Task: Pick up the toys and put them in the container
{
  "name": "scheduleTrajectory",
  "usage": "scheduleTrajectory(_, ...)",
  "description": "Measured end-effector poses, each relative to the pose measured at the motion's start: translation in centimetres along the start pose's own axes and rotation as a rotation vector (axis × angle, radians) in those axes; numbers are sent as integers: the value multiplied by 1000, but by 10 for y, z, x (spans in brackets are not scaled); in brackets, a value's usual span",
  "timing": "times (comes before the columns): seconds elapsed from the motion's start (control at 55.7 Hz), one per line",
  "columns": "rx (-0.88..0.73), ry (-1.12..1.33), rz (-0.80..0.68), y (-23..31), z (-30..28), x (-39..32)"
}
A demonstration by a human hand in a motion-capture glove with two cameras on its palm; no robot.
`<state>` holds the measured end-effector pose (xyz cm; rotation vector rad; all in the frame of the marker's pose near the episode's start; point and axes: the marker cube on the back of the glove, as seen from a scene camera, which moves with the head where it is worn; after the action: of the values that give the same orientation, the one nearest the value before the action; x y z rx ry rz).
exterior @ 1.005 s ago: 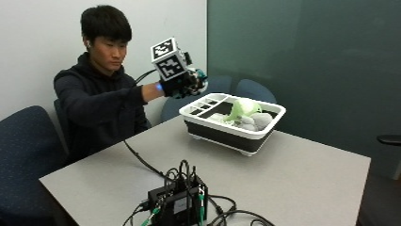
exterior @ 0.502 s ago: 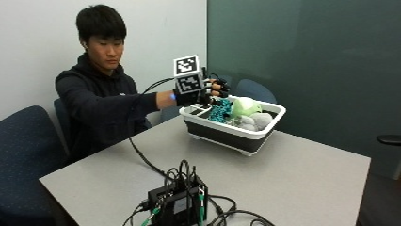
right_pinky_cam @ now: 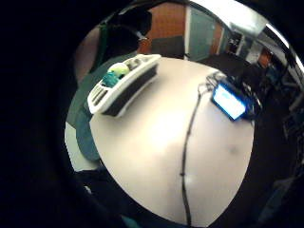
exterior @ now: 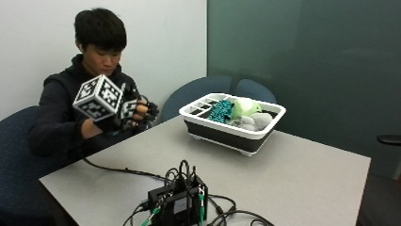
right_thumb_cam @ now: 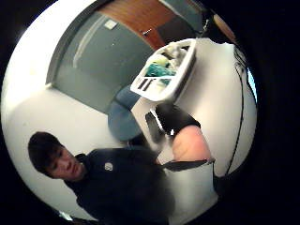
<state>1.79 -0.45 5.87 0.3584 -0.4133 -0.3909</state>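
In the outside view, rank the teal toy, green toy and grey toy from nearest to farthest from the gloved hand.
From the hand:
1. Teal toy, at the container's end facing the hand.
2. Green toy, mid-container.
3. Grey toy, far end.

Even indoor light, soft glare on table (right_pinky_cam: 156, 137), palm views blurred, edges warped

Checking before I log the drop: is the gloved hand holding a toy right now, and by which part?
Nothing is held: the black-gloved right hand is empty, away from the white-rimmed black container.
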Motion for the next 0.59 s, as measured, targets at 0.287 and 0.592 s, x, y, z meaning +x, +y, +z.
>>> scheduleTrajectory(0.287,90,90,127,51,26,82)
scheduleTrajectory(0.592,310,182,193,74,-8,116)
